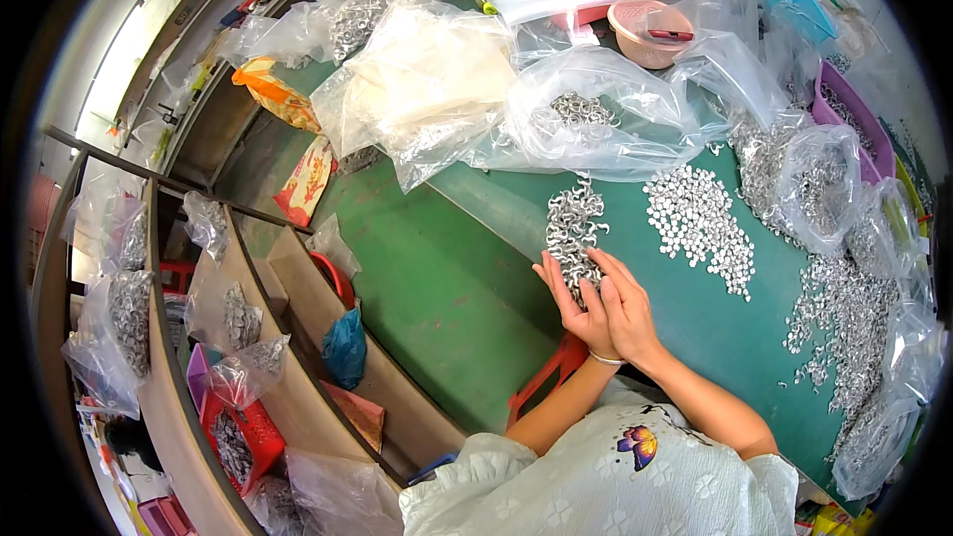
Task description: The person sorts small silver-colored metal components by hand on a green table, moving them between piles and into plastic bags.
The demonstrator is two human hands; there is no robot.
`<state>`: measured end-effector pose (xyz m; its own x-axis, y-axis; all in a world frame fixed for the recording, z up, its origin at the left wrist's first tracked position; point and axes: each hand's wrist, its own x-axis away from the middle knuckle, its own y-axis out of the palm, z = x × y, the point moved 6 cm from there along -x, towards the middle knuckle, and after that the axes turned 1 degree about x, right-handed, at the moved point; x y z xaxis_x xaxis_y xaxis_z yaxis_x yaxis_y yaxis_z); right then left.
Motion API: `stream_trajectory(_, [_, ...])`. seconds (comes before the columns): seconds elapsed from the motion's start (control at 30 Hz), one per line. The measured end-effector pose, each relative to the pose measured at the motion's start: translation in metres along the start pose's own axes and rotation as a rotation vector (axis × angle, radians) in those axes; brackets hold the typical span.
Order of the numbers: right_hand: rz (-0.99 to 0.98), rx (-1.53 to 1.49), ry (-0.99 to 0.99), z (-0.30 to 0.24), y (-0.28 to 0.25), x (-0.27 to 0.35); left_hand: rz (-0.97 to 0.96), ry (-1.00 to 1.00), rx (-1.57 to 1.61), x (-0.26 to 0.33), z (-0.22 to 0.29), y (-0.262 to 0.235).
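Observation:
A narrow pile of small curved silver metal hooks [574, 218] lies on the green tabletop [635, 208]. At its near end my left hand [584, 316] and my right hand [627, 308] come together, wrists close, fingers stretched out and cupped against the hooks. Both hands are open; whether any hooks rest between the palms is hidden. To the right of this pile, a flat spread of small rounded silver pieces [700, 223] lies apart from it. Beyond the hooks stands a clear plastic bag [635, 139] with more metal pieces inside.
More metal parts [854, 328] and filled plastic bags line the table's right side, near a purple bin [859, 124]. At the back are a pink basket [635, 35] and a blue basket [794, 2]. Shelving [268, 328] with bags and a red basket [263, 447] stands left.

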<state>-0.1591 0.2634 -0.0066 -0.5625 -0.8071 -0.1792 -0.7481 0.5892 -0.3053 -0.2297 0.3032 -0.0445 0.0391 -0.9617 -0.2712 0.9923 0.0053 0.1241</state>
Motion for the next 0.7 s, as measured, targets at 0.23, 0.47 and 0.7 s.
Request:
stream_trajectory(0.23, [-0.018,-0.164,0.052,-0.003,0.004,0.001,0.065,-0.057,0.170,-0.001,-0.001,-0.005])
stream_trajectory(0.47, [-0.024,-0.301,0.068,0.012,0.006,0.002,0.035,-0.013,0.005,-0.002,0.008,-0.005])
stream_trajectory(0.7, [-0.080,-0.418,0.148,0.025,0.006,0.000,0.020,0.009,-0.063,-0.005,0.007,0.002])
